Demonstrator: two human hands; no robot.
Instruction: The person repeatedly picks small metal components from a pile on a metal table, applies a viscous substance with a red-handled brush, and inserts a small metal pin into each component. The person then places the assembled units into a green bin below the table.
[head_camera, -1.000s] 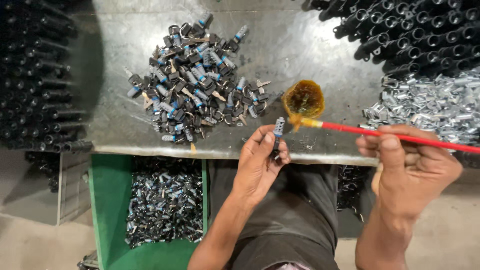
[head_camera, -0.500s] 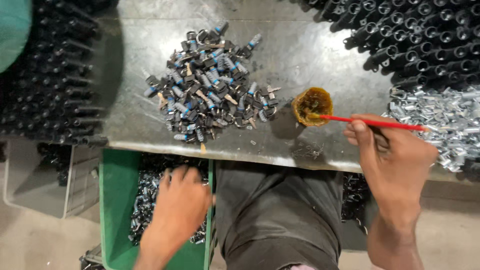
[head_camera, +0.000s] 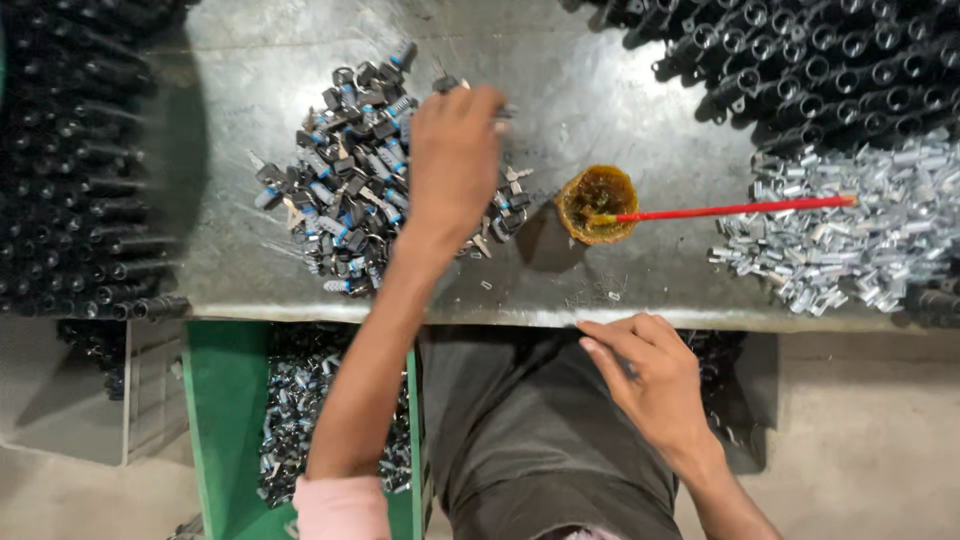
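Our left hand (head_camera: 455, 150) covers part of the pile of small locks (head_camera: 345, 190), hiding its fingertips and whatever they grip. The black tubes (head_camera: 830, 70) run past the top edge.

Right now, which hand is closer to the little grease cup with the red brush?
Left. The left hand reaches over the key pile beside the cup; the right hand rests below the table edge.

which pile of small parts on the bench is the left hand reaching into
The dark pile with blue bits at the middle-left of the metal bench. The left hand lies over its right edge, while the all-silver pile sits far right, untouched.
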